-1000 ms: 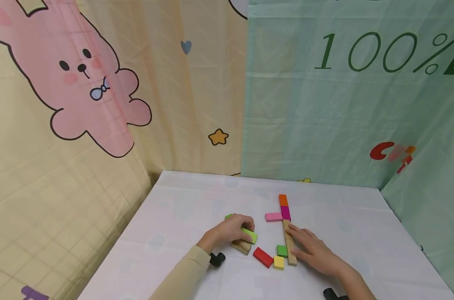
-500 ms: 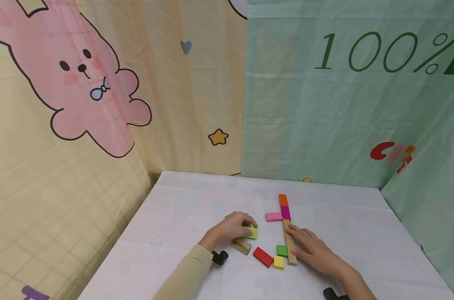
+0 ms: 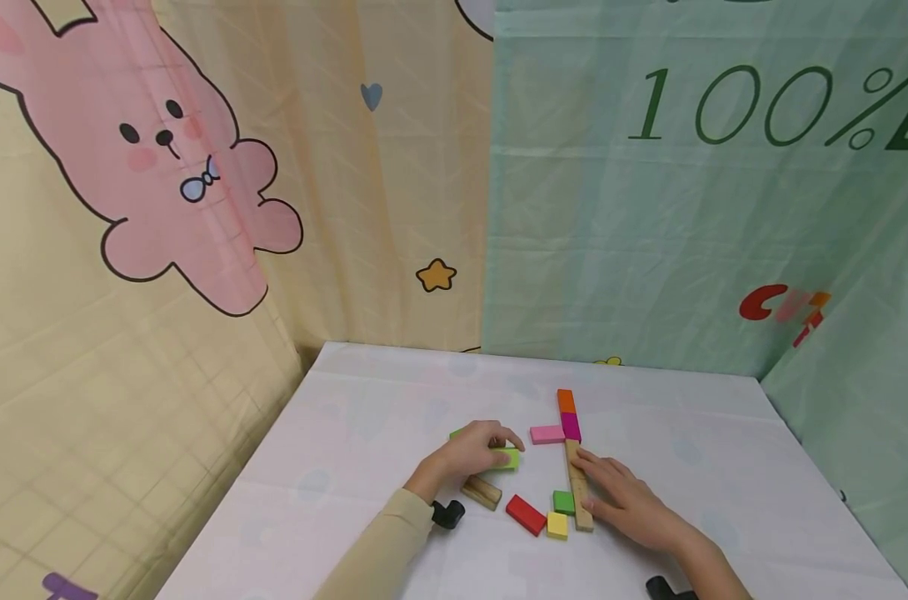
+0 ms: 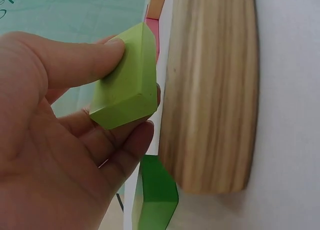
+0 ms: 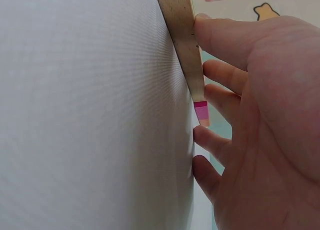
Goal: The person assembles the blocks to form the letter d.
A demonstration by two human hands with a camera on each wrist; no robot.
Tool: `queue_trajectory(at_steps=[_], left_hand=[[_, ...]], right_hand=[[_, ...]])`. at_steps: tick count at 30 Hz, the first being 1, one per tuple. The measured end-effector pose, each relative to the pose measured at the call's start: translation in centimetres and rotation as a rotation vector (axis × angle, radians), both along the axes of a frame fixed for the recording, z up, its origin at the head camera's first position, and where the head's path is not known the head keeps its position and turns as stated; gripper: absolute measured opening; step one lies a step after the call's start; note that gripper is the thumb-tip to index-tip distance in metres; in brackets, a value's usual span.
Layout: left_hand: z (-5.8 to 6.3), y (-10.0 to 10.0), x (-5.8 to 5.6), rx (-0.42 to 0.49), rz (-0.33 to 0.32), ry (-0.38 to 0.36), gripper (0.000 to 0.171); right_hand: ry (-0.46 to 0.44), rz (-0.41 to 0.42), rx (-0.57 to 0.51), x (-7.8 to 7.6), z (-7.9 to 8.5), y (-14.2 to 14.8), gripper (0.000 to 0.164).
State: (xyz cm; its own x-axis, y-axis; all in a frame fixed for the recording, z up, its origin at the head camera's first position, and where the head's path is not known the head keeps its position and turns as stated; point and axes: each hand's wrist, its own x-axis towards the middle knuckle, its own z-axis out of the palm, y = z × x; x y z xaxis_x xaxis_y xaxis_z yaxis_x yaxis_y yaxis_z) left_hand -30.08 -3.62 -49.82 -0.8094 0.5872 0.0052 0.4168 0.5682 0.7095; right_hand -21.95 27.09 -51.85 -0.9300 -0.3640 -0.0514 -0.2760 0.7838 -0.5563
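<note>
My left hand (image 3: 475,450) pinches a light green block (image 4: 122,83) between thumb and fingers, tilted in the left wrist view. Beneath that hand lies a striped wooden block (image 3: 482,492). Part of a darker green block (image 4: 157,190) shows beside it, mostly hidden in the head view. My right hand (image 3: 630,504) lies along the right side of a plain wooden strip (image 3: 578,492), its thumb and fingertips touching the edge. Beyond the strip, in line, come a magenta block (image 3: 571,426) and an orange block (image 3: 566,401). A pink block (image 3: 547,434) juts left from the magenta one.
Left of the strip's near end lie a green block (image 3: 563,502), a yellow block (image 3: 557,526) and a red block (image 3: 526,515). All rest on a white-covered table (image 3: 394,392). Printed curtains (image 3: 394,183) hang behind and at the sides.
My left hand has moved a little right and away from me with the light green block, which has turned more level. My right hand and the laid blocks stay put.
</note>
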Motion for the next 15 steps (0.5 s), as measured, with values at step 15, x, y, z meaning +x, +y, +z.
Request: queue_trajectory(at_steps=[15], left_hand=[[-0.85, 0.96, -0.6, 0.066, 0.087, -0.028, 0.024]], right_hand=[[0.005, 0.006, 0.001, 0.14, 0.12, -0.01, 0.073]])
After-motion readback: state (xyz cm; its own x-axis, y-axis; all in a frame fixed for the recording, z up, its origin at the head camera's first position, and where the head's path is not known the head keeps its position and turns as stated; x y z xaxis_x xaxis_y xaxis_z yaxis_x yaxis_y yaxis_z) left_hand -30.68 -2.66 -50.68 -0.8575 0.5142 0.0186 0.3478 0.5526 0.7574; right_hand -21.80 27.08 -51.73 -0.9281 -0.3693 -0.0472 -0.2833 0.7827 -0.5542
